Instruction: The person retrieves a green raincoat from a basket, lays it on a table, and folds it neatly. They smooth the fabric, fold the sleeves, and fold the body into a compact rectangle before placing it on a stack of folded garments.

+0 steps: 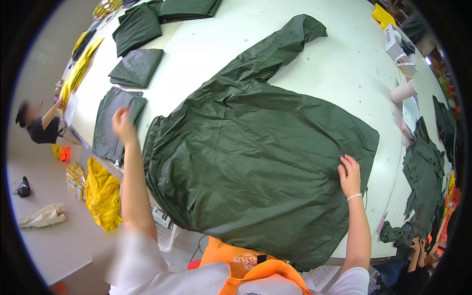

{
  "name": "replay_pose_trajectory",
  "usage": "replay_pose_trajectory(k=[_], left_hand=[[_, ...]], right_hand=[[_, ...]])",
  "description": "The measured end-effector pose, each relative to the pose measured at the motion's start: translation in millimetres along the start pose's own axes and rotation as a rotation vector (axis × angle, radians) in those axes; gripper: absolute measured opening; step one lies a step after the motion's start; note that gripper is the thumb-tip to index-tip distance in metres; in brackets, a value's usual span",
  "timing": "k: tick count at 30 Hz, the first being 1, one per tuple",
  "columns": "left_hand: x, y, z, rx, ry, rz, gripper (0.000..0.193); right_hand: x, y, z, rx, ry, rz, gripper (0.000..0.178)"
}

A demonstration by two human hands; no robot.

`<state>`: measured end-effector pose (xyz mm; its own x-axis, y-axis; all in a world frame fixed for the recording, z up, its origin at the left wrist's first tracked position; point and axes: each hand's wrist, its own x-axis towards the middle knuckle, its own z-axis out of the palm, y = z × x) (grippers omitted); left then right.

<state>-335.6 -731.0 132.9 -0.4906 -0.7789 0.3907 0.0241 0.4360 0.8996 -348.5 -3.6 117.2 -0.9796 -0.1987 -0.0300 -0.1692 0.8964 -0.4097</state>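
A dark green rain jacket [265,162] lies spread and wrinkled over the pale table, its hem side hanging past the near edge. One sleeve [275,49] stretches away to the far side. My right hand [350,176] rests on the jacket's right part, fingers apart and slightly bent. My left hand [124,127] is off the jacket, over a folded grey-green garment [105,118] at the left; motion smears its fingers, and whether it touches the garment cannot be made out.
More folded green garments [137,68] lie farther back along the left. At the right edge stand a white cup-like roll [403,91] and a white box [393,43]. Green fabric [425,172] hangs beyond. A yellow heap [101,194] sits low at left; another person [42,123] works there.
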Motion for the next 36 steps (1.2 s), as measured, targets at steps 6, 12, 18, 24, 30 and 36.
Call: replay_pose_trajectory(k=[6,12,18,24,30,36], left_hand=[[-25.1,11.9,229.2,0.580,-0.691,-0.125,0.075],[-27.4,73.7,323.3,0.732,-1.128,-0.045,0.079],[50.4,26.2,343.3,0.412,-0.599,-0.185,0.059],[-14.2,32.7,265.7,0.484,-0.502,0.455,0.053],[-147.2,81.1,35.8,1.071,-0.902,0.531,0.071],[-188.7,46.9,-74.0,1.152,-0.927,0.254,0.077]], right_hand=[[122.7,81.4,1.0,-0.344,0.334,0.605,0.058],[148.5,140.6,-11.8,-0.166,0.207,0.806,0.055],[132.9,157.6,-8.7,-0.112,0.553,0.653,0.029],[128.9,111.1,3.2,-0.299,0.623,0.610,0.042],[-39.8,-62.1,26.7,-0.257,0.134,0.263,0.067],[-163.9,-127.0,73.7,-0.207,-0.037,0.471,0.075]])
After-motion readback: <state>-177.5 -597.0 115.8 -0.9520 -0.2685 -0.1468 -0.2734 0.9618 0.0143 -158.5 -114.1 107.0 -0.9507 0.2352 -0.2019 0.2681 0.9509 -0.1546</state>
